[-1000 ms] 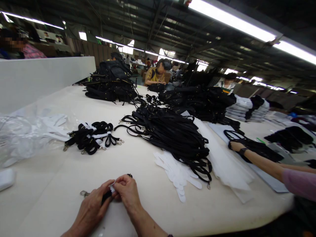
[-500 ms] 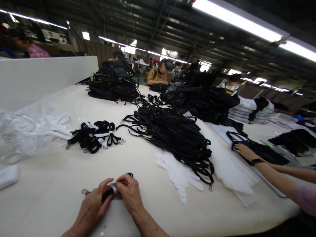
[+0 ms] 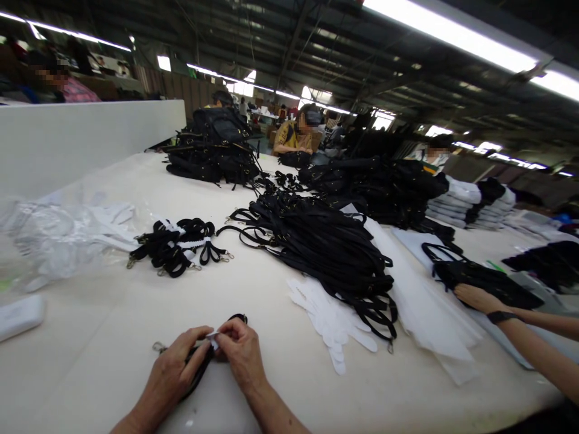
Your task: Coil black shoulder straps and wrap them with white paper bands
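Close to the table's near edge, my left hand point(image 3: 174, 361) is closed around a folded black strap point(image 3: 197, 375) with a metal clip at its left end. My right hand point(image 3: 239, 346) pinches a small white strip point(image 3: 213, 339) that lies against the strap between both sets of fingertips. Part of the strap loops out behind my right hand, and much of it is hidden by my fingers. Beyond my hands lies a bunch of black straps point(image 3: 176, 246), several with white bands around them. Loose white strips point(image 3: 332, 325) are spread to the right of my hands.
A large heap of black straps point(image 3: 316, 241) fills the table's middle, with piles of black bags point(image 3: 217, 144) behind it. Clear plastic bags point(image 3: 58, 235) lie at left beside a white box point(image 3: 20, 316). At right, a co-worker's hands point(image 3: 479, 300) touch a black bag.
My fingertips have shifted slightly around the white strip, and more of the strap shows below my left hand. The co-worker's hands have moved right along the bag. The view has turned slightly.
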A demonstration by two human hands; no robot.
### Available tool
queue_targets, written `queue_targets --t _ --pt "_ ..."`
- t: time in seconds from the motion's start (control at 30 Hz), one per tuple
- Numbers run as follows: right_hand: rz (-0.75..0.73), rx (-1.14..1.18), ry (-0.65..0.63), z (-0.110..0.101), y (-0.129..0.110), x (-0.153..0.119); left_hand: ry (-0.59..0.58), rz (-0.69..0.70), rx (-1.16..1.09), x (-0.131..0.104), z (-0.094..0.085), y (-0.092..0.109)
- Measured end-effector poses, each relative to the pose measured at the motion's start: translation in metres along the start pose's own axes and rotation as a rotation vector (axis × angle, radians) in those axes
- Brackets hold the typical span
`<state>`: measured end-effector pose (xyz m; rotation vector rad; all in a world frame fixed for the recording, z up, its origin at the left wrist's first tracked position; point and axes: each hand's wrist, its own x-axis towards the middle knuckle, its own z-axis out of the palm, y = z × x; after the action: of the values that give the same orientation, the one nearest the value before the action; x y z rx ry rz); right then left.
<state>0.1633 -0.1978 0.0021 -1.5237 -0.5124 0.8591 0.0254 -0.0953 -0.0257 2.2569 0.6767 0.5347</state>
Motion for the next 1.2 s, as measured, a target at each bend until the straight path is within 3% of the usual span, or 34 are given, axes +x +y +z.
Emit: queue_targets --t 0.27,0.63,1.2 --pt "0.002 -0.024 0.002 0.001 0.002 0.001 -0.015 -0.103 -0.075 0.006 0.000 0.011" --pt "-0.005 0.034 0.003 0.003 0.006 0.000 -0.034 -0.238 -0.151 0.004 0.002 0.001" --pt "-0.017 -0.160 -0.029 0.004 0.000 -0.001 0.040 -0.247 -0.198 0.002 0.003 -0.001"
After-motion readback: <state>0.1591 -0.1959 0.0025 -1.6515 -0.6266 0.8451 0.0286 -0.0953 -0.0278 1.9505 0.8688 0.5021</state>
